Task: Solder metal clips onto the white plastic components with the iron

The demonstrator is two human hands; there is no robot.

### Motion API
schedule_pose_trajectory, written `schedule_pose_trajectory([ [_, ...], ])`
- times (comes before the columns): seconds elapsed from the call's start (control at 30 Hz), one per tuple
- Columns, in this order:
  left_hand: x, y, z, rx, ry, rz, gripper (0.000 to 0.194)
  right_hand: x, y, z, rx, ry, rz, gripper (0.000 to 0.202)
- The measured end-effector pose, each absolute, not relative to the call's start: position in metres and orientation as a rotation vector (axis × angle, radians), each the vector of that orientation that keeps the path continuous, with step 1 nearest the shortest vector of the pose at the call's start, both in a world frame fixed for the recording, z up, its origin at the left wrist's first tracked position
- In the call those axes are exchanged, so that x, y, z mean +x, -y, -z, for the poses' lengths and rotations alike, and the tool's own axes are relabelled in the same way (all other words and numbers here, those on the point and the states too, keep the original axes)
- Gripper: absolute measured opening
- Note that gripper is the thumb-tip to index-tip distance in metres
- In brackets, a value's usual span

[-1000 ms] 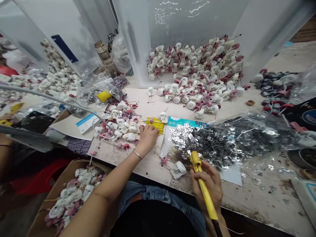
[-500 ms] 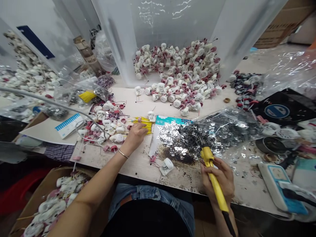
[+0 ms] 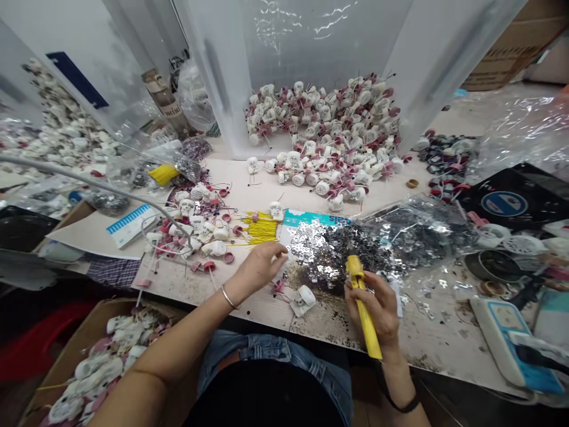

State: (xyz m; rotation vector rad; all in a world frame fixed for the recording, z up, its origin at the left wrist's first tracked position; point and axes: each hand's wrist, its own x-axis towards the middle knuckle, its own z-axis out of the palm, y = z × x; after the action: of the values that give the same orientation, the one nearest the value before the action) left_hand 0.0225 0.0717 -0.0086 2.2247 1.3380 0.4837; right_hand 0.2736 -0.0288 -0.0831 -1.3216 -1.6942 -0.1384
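A: Right hand first?
B: Right hand (image 3: 377, 305): fingers closed around a yellow tool (image 3: 365, 323). Tool slants, head end toward the metal pieces (image 3: 326, 252); contact with them, cannot tell.
A: Left hand (image 3: 261, 267)?
B: Over the near part of the table (image 3: 240, 283), just beside the yellow wires (image 3: 262, 230). Fingers bent; whether the fingertips meet or pinch anything, cannot tell. Silver bangle (image 3: 229, 298) at the wrist.
A: Position of the wires?
B: Spread flat in a bundle, left of the metal pieces. A small pink part (image 3: 255, 217) lies on them.
A: Between the hands?
B: One white housing (image 3: 304, 300), near the table's front edge.
A: Further out?
B: Metal pieces heaped on a sheet with a teal band (image 3: 311, 219); clear bag (image 3: 420, 228) of similar dark pieces to their right. Left of the wires, a cluster of white and pink parts (image 3: 216, 231). Beyond, a larger mound of such parts (image 3: 329, 127) inside and in front of a translucent bin (image 3: 222, 77).
A: Edges?
B: Lower left, a cardboard box (image 3: 73, 347) holding more. Far right, a power strip (image 3: 498, 338).
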Motion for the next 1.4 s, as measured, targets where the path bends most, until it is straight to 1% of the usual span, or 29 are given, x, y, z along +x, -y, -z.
schedule_pose_trajectory([
  [0.07, 0.044, -0.065, 0.006, 2.259, -1.133, -0.297, 0.009, 0.270, 0.032, 0.079, -1.350, 1.608, 0.190, 0.020],
  [0.13, 0.071, -0.062, 0.005, 2.352, -0.950, -0.131, 0.011, 0.267, 0.036, 0.075, -1.386, 1.524, 0.234, 0.020],
  [0.23, 0.109, -0.067, 0.010, 2.540, -0.813, 0.004, 0.015, 0.263, 0.044, 0.068, -1.425, 1.450, 0.267, 0.019],
  [0.4, 0.139, -0.081, 0.019, 2.769, -0.646, 0.073, 0.020, 0.261, 0.052, 0.059, -1.447, 1.423, 0.300, 0.021],
  [0.57, 0.124, -0.080, 0.014, 2.867, -0.557, 0.006, 0.017, 0.260, 0.052, 0.056, -1.433, 1.409, 0.272, 0.022],
  [0.67, 0.100, -0.078, 0.014, 2.903, -0.675, -0.046, 0.021, 0.255, 0.052, 0.058, -1.410, 1.416, 0.225, 0.021],
  [0.77, 0.071, -0.077, 0.019, 2.807, -0.931, 0.020, 0.023, 0.246, 0.053, 0.059, -1.351, 1.432, 0.111, 0.020],
  [0.83, 0.053, -0.076, 0.021, 2.725, -0.990, 0.053, 0.021, 0.239, 0.055, 0.060, -1.307, 1.455, 0.015, 0.018],
  [0.93, 0.032, -0.073, 0.017, 2.525, -0.999, -0.035, 0.017, 0.228, 0.056, 0.060, -1.269, 1.490, -0.078, 0.016],
  [1.03, 0.021, -0.070, 0.008, 2.331, -1.188, -0.146, 0.017, 0.220, 0.056, 0.060, -1.255, 1.479, -0.135, 0.017],
  [1.1, 0.021, -0.070, 0.004, 2.267, -1.313, -0.146, 0.017, 0.214, 0.054, 0.059, -1.252, 1.477, -0.173, 0.016],
  [1.3, 0.039, -0.078, 0.018, 2.316, -1.169, -0.027, 0.013, 0.207, 0.041, 0.059, -1.259, 1.476, -0.260, 0.013],
  [1.4, 0.044, -0.079, 0.023, 2.289, -1.229, -0.029, 0.013, 0.212, 0.045, 0.059, -1.293, 1.436, -0.260, 0.011],
])
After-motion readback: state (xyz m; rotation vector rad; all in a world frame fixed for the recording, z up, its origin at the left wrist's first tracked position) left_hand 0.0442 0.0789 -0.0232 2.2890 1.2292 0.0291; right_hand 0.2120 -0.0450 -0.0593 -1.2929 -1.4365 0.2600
